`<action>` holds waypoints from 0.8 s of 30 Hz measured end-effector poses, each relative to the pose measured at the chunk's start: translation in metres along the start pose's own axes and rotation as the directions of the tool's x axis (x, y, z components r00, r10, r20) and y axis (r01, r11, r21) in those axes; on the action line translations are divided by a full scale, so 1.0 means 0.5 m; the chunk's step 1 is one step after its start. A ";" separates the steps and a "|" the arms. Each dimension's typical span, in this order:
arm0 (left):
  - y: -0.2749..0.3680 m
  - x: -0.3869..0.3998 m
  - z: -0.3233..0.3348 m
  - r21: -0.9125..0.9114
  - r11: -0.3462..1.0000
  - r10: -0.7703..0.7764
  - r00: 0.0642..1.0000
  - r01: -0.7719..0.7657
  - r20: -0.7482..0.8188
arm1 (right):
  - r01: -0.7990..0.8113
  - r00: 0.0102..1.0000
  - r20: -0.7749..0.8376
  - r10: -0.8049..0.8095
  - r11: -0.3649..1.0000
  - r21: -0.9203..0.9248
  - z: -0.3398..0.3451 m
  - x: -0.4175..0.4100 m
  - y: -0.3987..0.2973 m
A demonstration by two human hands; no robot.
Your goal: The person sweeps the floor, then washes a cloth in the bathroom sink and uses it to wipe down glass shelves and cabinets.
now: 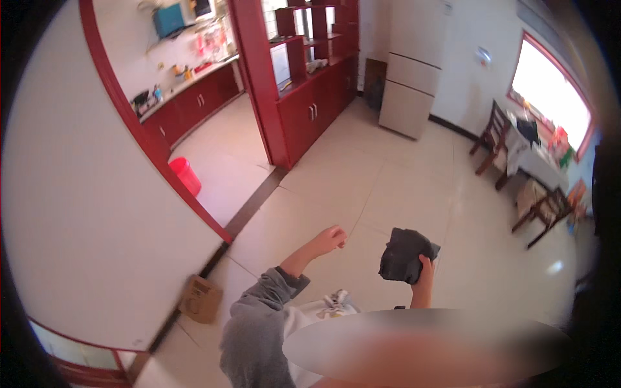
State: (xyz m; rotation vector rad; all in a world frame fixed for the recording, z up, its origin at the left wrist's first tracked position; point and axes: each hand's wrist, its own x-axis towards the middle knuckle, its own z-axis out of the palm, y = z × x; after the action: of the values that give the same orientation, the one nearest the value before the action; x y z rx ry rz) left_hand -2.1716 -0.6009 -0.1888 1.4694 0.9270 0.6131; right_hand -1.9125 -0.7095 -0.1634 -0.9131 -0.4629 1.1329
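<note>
My right hand (426,271) grips a folded black bundle (405,257), perhaps cloth or a plastic bag, out in front of my body. The thumb lies over its near right side, while the other fingers are hidden behind it. My left hand (334,237) is raised to the left of the bundle and apart from it. Its fingers are curled in, and nothing shows in them. A grey sleeve (259,303) is pushed up on the left forearm. A blurred patch covers the bottom of the view, by my chest.
A cardboard box (201,299) sits on the tiled floor (335,194) against the left wall. Beyond the red door frame (155,150) stands a red bucket (185,175). A red cabinet (310,116) and a refrigerator (410,87) are ahead; wooden chairs (546,213) flank a cluttered table (538,169) at right.
</note>
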 end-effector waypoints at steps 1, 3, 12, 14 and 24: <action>-0.008 0.015 -0.044 0.038 0.999 0.019 0.998 -0.017 -0.059 | -0.014 0.999 -0.029 0.014 1.000 -0.008 0.026 0.039 0.024; -0.009 0.053 -0.094 -0.012 1.000 0.015 0.998 -0.016 -0.061 | 0.006 0.999 -0.037 -0.006 1.000 0.000 0.057 0.114 0.047; -0.100 0.340 -0.155 0.018 0.999 -0.049 0.994 0.048 0.101 | 0.059 0.994 -0.094 -0.061 0.998 -0.032 0.066 0.496 0.065; -0.075 0.424 -0.207 0.156 0.981 -0.125 0.991 0.115 0.052 | 0.063 0.995 -0.073 -0.065 0.998 -0.017 0.070 0.592 0.060; 0.002 0.730 -0.491 0.064 0.997 -0.002 0.905 0.032 -0.426 | 0.027 1.000 0.013 -0.026 0.995 -0.097 0.309 1.156 0.035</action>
State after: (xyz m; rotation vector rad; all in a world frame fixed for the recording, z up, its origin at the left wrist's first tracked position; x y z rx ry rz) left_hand -2.1765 -0.1618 -0.2103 1.4115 1.3091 0.9201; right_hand -1.8117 -0.1193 -0.1595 -0.9827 -0.5417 1.1000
